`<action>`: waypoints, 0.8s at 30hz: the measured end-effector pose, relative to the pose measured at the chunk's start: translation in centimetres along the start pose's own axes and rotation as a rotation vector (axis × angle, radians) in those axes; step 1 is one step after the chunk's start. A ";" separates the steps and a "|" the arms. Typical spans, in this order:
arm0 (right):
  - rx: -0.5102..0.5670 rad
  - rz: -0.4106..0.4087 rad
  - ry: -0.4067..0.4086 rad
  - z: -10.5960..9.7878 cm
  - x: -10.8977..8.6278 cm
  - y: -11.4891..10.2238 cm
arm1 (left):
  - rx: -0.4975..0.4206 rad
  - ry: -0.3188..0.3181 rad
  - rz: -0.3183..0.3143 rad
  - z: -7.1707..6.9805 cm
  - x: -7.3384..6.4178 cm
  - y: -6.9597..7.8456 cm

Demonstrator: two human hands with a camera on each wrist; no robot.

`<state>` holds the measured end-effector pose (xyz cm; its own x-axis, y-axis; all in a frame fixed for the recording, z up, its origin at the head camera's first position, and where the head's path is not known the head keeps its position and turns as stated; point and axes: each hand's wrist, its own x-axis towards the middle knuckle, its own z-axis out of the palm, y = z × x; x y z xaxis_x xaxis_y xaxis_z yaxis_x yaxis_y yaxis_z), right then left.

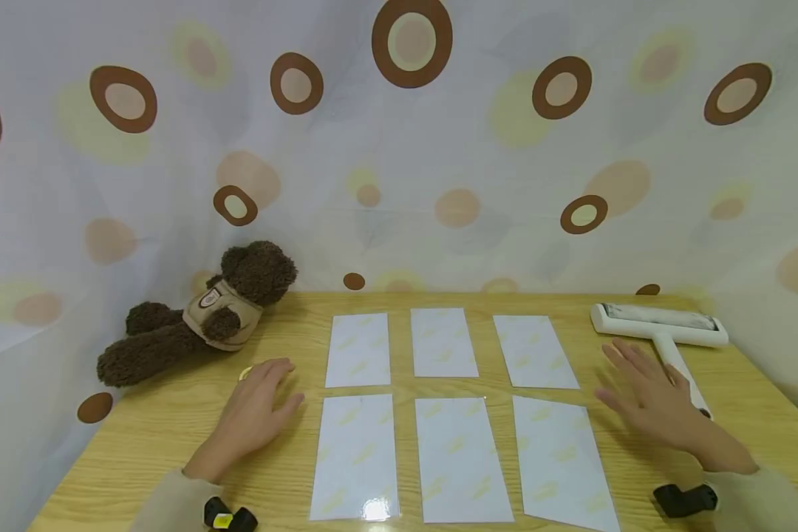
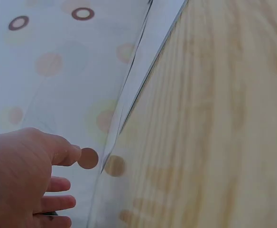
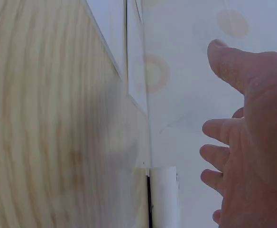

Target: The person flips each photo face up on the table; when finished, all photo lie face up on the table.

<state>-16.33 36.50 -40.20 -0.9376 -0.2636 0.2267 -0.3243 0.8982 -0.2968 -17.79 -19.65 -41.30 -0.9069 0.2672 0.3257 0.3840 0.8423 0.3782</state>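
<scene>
Cards [image 1: 465, 458] in white, with faint yellow marks, lie flat in two rows of three on the wooden surface [image 1: 282, 480], each apart from its neighbours. Light glares off the lower edge of the front left one.

Left hand [image 1: 256, 410] and right hand [image 1: 655, 403] stand on either side of the rows, well apart from each other, fingers loose and stretched, gripping nothing. The left is near the outer edge of the left pair, its thumb set apart from the fingers. Just beside its knuckles shows a small yellow thing [image 1: 244, 373], too little of it in sight to name.

The right hand is beside the right pair, with its fingers spread. In the head view it overlaps the handle of a white T-shaped tool [image 1: 658, 325] that lies at the back right; whether they touch, I cannot tell.

At the back left a brown teddy bear [image 1: 222, 314] in a beige shirt lies on its side near the cloth [image 1: 399, 148], a white sheet printed with brown rings and pale spots. Both arms wear beige sleeves [image 1: 765, 502] and black wristbands [image 1: 685, 500].
</scene>
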 end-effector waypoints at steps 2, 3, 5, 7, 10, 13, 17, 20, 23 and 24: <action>0.003 0.001 -0.006 0.2 0.3 -0.4 | -0.034 -0.004 0.000 0.2 0.0 -0.1; 0.005 -0.001 -0.008 0.2 0.5 -0.6 | -0.057 -0.005 0.003 0.3 0.0 -0.1; 0.026 -0.001 -0.025 0.1 1.1 -1.3 | -0.101 -0.009 0.015 0.4 0.1 -0.2; 0.046 -0.007 -0.048 0.2 1.8 -2.0 | -0.133 -0.015 0.028 0.6 0.2 -0.2; 0.077 -0.024 -0.086 0.6 3.0 -3.1 | -0.149 -0.019 0.036 0.8 0.3 -0.3; 0.085 -0.055 -0.110 1.0 4.5 -4.4 | -0.162 -0.032 0.041 1.0 0.7 -0.4; 0.082 -0.088 -0.148 1.9 6.6 -6.1 | -0.183 -0.056 0.060 1.3 1.3 -0.3; 0.086 -0.120 -0.166 2.6 8.1 -7.6 | -0.199 -0.075 0.072 1.4 1.8 0.0; 0.105 -0.159 -0.175 3.3 9.6 -9.2 | -0.208 -0.090 0.080 1.6 2.2 0.2; 0.118 -0.171 -0.180 3.5 10.1 -9.8 | -0.209 -0.092 0.083 1.7 2.4 0.2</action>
<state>-23.09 23.82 -38.30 -0.8718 -0.4756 0.1173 -0.4821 0.7909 -0.3770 -20.19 -18.02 -41.94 -0.8791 0.3811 0.2862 0.4766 0.7033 0.5275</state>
